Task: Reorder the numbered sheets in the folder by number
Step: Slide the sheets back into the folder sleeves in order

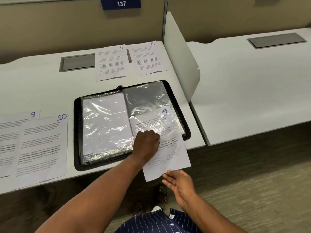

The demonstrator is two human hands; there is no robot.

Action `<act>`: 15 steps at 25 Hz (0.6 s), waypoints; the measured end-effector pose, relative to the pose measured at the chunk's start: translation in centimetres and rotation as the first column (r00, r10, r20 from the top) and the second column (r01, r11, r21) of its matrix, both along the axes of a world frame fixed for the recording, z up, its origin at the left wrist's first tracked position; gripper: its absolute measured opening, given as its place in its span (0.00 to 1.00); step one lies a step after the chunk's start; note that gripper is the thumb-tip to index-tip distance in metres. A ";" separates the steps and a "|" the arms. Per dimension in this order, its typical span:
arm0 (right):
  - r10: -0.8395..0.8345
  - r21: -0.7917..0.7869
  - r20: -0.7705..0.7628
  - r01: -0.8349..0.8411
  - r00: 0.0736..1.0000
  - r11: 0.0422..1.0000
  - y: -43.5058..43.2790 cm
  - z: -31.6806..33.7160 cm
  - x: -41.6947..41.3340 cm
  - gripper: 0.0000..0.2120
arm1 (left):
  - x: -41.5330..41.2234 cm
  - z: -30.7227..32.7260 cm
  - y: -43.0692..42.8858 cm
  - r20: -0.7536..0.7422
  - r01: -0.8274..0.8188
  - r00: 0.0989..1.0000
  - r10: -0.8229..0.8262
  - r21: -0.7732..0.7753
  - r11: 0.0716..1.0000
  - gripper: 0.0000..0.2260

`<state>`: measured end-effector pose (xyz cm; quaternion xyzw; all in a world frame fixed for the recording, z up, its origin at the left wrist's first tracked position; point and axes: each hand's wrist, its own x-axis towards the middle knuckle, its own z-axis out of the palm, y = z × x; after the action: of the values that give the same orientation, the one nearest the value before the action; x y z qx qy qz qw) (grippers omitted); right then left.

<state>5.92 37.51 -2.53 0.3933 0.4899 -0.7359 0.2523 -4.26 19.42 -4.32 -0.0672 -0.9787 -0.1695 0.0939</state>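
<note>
— Black folder (77, 132) open on the desk (42, 84). And sheet 4 (168, 157)?
— Half in the right sleeve (146, 98), jutting past the desk edge.
— Hands?
— Bent fingers of the left hand (146, 142) at the sleeve's mouth, grip unclear; right hand (179, 181) flat-fingered, touching the sheet's bottom edge.

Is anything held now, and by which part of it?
The left grip appears to pinch the sleeve at its lower edge, where sheet 4 sticks out. The right grip is open, holding nothing.
</note>
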 end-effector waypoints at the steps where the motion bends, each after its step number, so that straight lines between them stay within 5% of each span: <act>1: -0.018 -0.013 -0.005 0.018 1.000 1.000 -0.6 0.1 -0.3 0.08 | -0.1 0.1 0.0 0.003 0.005 1.000 -0.005 -0.001 1.000 0.06; 9: 0.045 0.177 0.002 -0.044 0.999 0.983 -2.0 -0.6 -1.1 0.12 | -0.4 0.8 -0.1 0.001 0.014 1.000 -0.014 0.010 1.000 0.07; 15: 0.079 0.156 0.044 -0.085 0.996 0.984 -1.3 -1.4 0.7 0.07 | 0.0 0.3 -1.1 0.004 0.022 1.000 -0.022 -0.045 0.999 0.03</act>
<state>6.63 36.24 -3.97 0.4054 0.5573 -0.6764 0.2597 -4.29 18.35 -4.03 -0.0799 -0.9816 -0.1488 0.0886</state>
